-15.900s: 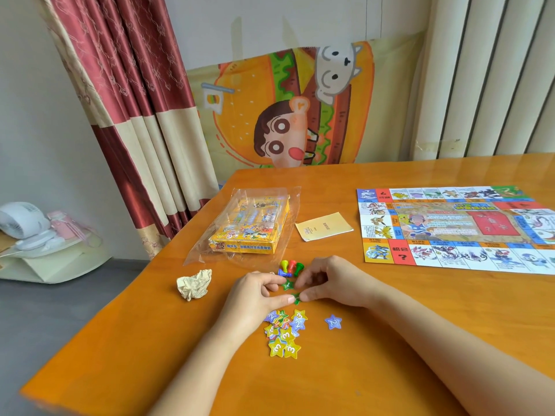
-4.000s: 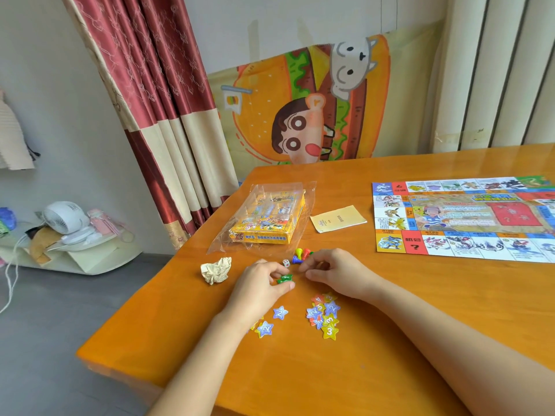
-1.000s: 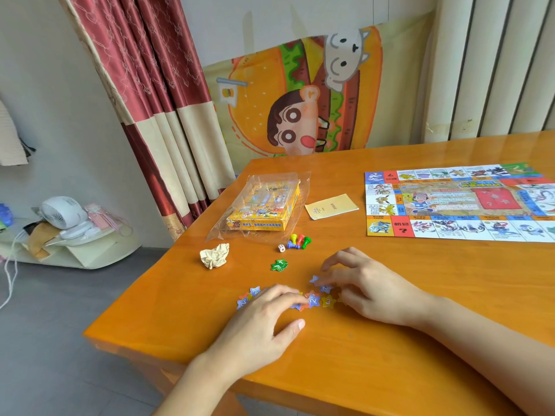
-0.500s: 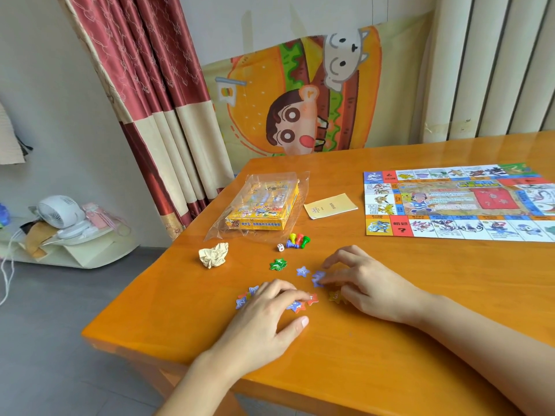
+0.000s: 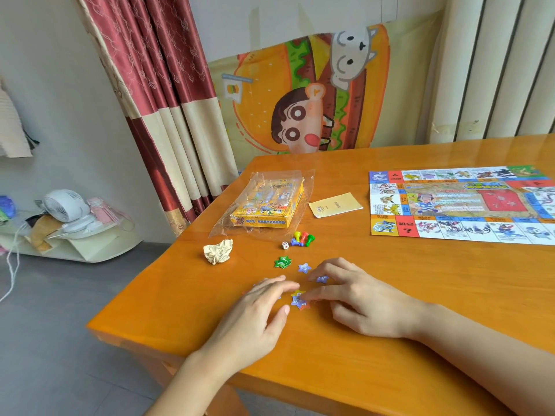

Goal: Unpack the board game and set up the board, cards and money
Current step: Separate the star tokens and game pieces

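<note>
Hands rest palm-down on the orange table (image 5: 420,295): the left hand (image 5: 255,313) has fingers extended and gripping nothing, while the right hand (image 5: 360,301) has fingers loosely bent, its fingertips touching a purple star token (image 5: 322,278) and a small cluster of star tokens (image 5: 298,300) lying between both hands. Just beyond the fingertips lie a green star token (image 5: 283,262) and a blue star token (image 5: 304,268), then a white die (image 5: 285,245) beside four coloured pawns (image 5: 301,238), with crumpled paper (image 5: 218,250) to the left. Farther back, the yellow game box (image 5: 267,205) sits inside a clear plastic bag, a yellow leaflet (image 5: 335,205) lies beside it, and the board (image 5: 462,202) lies unfolded flat at the right, well apart from the hands
</note>
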### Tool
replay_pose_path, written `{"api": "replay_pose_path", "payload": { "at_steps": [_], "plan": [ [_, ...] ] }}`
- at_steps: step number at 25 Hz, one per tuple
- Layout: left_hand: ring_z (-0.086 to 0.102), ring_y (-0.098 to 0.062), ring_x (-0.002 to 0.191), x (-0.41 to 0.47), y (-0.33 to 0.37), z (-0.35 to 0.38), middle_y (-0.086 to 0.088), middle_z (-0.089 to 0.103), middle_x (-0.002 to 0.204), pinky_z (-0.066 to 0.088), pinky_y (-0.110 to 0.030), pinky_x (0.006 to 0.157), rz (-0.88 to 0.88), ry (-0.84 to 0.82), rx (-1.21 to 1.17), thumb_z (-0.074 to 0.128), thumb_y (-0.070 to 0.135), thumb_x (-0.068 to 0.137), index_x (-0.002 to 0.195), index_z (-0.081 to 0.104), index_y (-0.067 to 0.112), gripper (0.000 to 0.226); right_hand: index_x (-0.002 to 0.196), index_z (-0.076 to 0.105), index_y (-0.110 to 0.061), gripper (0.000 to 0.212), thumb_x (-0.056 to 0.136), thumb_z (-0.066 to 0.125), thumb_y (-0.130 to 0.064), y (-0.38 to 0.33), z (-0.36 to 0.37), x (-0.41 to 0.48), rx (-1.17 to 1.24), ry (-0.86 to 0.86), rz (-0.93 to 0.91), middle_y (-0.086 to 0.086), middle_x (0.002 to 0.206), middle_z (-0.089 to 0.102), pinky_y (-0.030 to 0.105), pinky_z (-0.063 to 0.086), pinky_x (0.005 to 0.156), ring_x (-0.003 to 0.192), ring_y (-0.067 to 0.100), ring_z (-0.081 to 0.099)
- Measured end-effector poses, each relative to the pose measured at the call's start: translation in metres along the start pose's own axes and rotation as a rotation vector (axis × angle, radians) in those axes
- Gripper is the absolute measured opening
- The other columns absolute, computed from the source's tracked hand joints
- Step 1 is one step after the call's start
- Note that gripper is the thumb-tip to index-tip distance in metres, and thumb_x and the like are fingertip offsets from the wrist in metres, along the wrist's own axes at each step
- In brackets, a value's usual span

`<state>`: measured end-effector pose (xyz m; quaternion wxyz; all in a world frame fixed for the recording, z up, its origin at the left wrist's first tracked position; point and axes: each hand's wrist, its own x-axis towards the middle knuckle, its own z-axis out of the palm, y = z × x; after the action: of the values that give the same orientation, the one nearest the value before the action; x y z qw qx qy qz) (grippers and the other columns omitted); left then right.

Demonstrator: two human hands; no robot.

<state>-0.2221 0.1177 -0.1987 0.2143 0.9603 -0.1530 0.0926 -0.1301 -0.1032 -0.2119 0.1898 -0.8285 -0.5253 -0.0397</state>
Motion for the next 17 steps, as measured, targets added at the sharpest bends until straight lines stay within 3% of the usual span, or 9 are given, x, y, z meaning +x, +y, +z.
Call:
{"api": "replay_pose_path", "payload": {
  "at_steps": [4,8,11,14,17],
  "plan": [
    [0.034,0.016,0.122,-0.0007,-0.0007,0.0012,0.032,0.046,0.128,0.026,-0.002,0.096,-0.016,-0.039,-0.01,0.045,0.031,0.097,0.141,0.025,0.044,0.051,0.13,0.054,-0.036,0.044,0.092,0.031,-0.034,0.001,0.0028,0.0014,-0.032,0.005,0.022,-0.005,0.134,0.043,0.041,0.038,0.101,0.129,0.014,0.03],
    [0.037,0.014,0.118,-0.0002,-0.0019,0.0021,0.033,0.047,0.124,0.028,-0.002,0.092,-0.037,-0.027,-0.042,0.048,0.033,0.095,0.141,0.021,0.047,0.055,0.131,0.052,-0.036,0.045,0.094,0.028,-0.038,0.0039,0.0032,0.0018,-0.059,0.019,0.056,-0.005,0.136,0.041,0.037,0.036,0.103,0.13,0.014,0.03],
    [0.036,0.015,0.117,0.0004,-0.0024,0.0031,0.031,0.047,0.122,0.025,0.0,0.092,-0.014,-0.022,-0.038,0.049,0.033,0.095,0.14,0.025,0.044,0.052,0.133,0.05,-0.035,0.049,0.094,0.022,-0.045,0.0048,0.0048,0.0031,-0.063,0.041,0.117,-0.007,0.138,0.038,0.037,0.036,0.103,0.13,0.012,0.027],
    [0.038,0.011,0.118,0.002,-0.0032,0.0048,0.029,0.047,0.119,0.03,-0.007,0.096,0.036,-0.009,0.009,0.047,0.034,0.094,0.134,0.04,0.04,0.041,0.14,0.043,-0.034,0.06,0.091,0.013,-0.052,0.0053,0.0053,0.0038,-0.076,0.03,0.174,-0.009,0.142,0.033,0.036,0.033,0.106,0.132,0.01,0.022],
    [0.038,0.009,0.117,0.0058,-0.0029,0.0051,0.027,0.045,0.117,0.034,-0.011,0.096,0.076,-0.011,0.041,0.045,0.037,0.094,0.128,0.051,0.036,0.034,0.139,0.044,-0.031,0.058,0.093,0.015,-0.05,0.0038,0.0045,0.0031,-0.063,0.058,0.153,-0.009,0.141,0.035,0.035,0.034,0.106,0.132,0.011,0.025]
  ]
}}
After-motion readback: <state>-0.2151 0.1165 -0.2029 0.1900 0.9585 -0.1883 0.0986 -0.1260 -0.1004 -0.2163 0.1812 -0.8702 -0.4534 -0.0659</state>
